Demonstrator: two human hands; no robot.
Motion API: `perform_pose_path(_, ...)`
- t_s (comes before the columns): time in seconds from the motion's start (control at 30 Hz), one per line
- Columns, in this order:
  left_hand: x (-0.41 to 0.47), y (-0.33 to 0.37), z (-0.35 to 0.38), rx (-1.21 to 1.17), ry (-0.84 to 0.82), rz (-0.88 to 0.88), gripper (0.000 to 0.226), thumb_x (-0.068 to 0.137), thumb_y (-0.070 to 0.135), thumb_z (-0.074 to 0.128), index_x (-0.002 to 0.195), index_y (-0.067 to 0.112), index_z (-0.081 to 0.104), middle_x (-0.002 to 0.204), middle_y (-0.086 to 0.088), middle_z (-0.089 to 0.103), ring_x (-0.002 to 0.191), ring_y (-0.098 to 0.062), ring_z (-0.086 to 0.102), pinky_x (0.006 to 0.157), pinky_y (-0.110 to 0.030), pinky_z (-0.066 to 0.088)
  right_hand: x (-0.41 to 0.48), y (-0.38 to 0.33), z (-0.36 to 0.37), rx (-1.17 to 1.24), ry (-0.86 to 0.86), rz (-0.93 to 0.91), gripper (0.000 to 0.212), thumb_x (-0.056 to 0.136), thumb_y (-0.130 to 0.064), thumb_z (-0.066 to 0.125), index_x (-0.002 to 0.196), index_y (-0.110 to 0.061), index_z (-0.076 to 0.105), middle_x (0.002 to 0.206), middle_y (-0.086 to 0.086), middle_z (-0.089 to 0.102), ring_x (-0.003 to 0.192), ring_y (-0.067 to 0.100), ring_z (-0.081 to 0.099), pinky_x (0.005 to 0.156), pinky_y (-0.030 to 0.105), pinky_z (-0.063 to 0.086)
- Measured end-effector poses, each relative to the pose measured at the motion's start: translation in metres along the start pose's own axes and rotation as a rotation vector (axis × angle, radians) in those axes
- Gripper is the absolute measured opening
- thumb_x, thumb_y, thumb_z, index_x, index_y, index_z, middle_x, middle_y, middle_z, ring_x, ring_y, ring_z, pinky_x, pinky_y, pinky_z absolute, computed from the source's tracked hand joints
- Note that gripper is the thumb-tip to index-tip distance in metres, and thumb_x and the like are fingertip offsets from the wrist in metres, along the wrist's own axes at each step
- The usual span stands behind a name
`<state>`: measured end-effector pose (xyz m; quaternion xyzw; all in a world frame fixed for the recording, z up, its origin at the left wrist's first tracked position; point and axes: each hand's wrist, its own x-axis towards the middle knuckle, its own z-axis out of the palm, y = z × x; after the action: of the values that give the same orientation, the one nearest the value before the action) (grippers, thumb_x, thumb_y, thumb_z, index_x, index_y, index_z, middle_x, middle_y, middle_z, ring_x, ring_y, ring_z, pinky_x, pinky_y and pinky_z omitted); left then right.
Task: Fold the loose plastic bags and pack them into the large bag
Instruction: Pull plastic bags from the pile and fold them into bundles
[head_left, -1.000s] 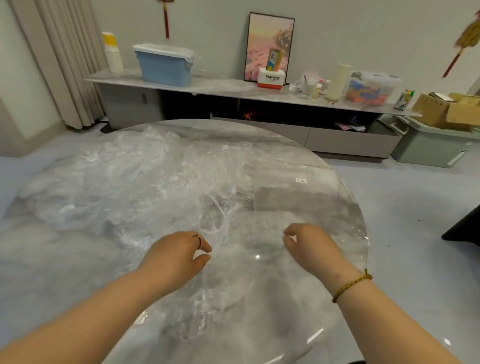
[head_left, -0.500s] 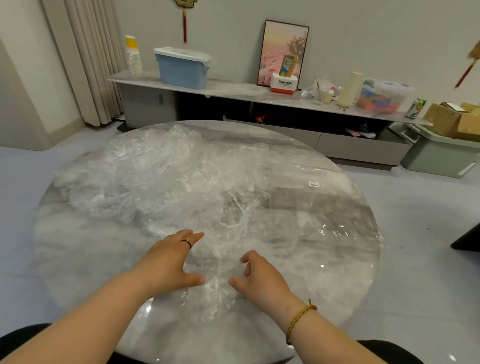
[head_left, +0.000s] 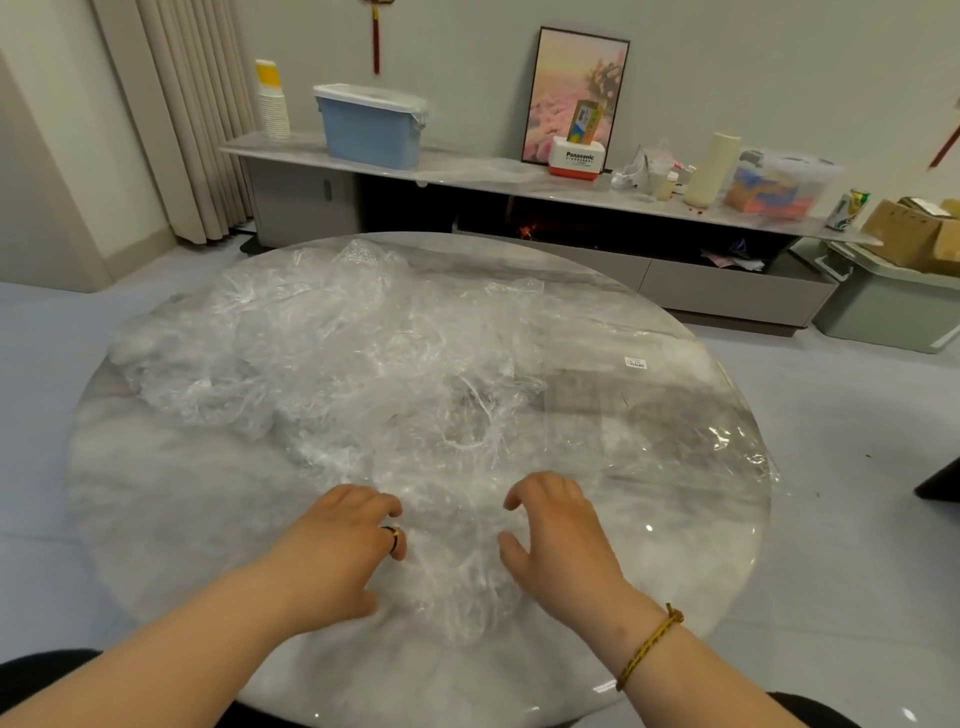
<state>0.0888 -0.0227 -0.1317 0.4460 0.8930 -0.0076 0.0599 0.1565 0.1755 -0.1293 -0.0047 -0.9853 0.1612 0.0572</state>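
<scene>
A heap of crumpled clear plastic bags (head_left: 322, 353) covers the far and left part of the round marble table (head_left: 156, 519). One crumpled clear bag (head_left: 452, 566) lies near the front edge, between my two hands. My left hand (head_left: 337, 551) is on its left side, with the fingers curled into the film. On its right side is my right hand (head_left: 558, 535), fingers bent and thumb spread, fingertips touching the plastic. A large flat clear bag (head_left: 649, 415) with a small white label lies spread over the right part of the table.
Behind the table runs a low cabinet (head_left: 727, 280) carrying a blue lidded bin (head_left: 369, 130), a stack of paper cups, a framed picture and small boxes. A grey crate (head_left: 883, 306) with cardboard boxes stands on the floor at right. Curtains hang at left.
Both hands came closer to me and together around the near crumpled bag. My left fingers went from flat to curled. The camera view tilted and shifted slightly.
</scene>
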Motion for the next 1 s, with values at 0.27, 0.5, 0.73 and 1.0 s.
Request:
perform_pose_path(0.27, 0.015, 0.008, -0.009, -0.459, 0.415, -0.078, 0.034, 0.073, 0.051, 0.032, 0.076, 0.032, 0.061, 0.095, 0.026, 0.057, 0.095, -0.002, 0.048, 0.1, -0.015, 0.033, -0.007, -0.009, 0.016, -0.149, -0.06, -0.231, 0.063, 0.066, -0.057, 0.041, 0.11, -0.017, 0.061, 0.112, -0.002, 0.062, 0.107, 0.015, 0.06, 0.095, 0.028, 0.042)
perform_pose_path(0.5, 0.019, 0.018, -0.04, -1.141, 0.762, -0.338, 0.02, 0.081, 0.014, 0.066, 0.081, 0.032, 0.058, 0.085, 0.019, 0.063, 0.081, 0.018, 0.055, 0.075, -0.001, 0.04, 0.0, -0.006, -0.032, 0.865, 0.141, 0.179, 0.025, 0.093, -0.009, 0.052, 0.07, -0.021, 0.053, 0.056, -0.016, 0.061, 0.049, -0.001, 0.054, 0.048, 0.012, 0.041)
perform_pose_path(0.73, 0.022, 0.026, -0.035, -1.356, 0.262, -0.537, 0.01, 0.079, 0.005, 0.068, 0.079, 0.014, 0.063, 0.066, -0.001, 0.066, 0.054, -0.007, 0.061, 0.049, -0.014, 0.047, -0.01, 0.016, -0.042, 1.115, -0.034, 0.536, 0.002, 0.09, -0.007, 0.055, 0.088, -0.008, 0.055, 0.055, -0.003, 0.053, 0.042, 0.01, 0.04, 0.04, 0.019, 0.03)
perform_pose_path(1.0, 0.035, 0.029, -0.002, -1.312, 0.217, -0.712, 0.017, 0.086, 0.002, 0.058, 0.096, 0.013, 0.05, 0.065, -0.012, 0.059, 0.029, -0.007, 0.049, 0.033, -0.013, 0.037, -0.016, 0.032, -0.025, 0.183, 0.323, 0.165, 0.034, 0.087, -0.022, 0.059, 0.119, -0.015, 0.052, 0.111, 0.003, 0.056, 0.108, 0.017, 0.048, 0.086, 0.016, 0.032)
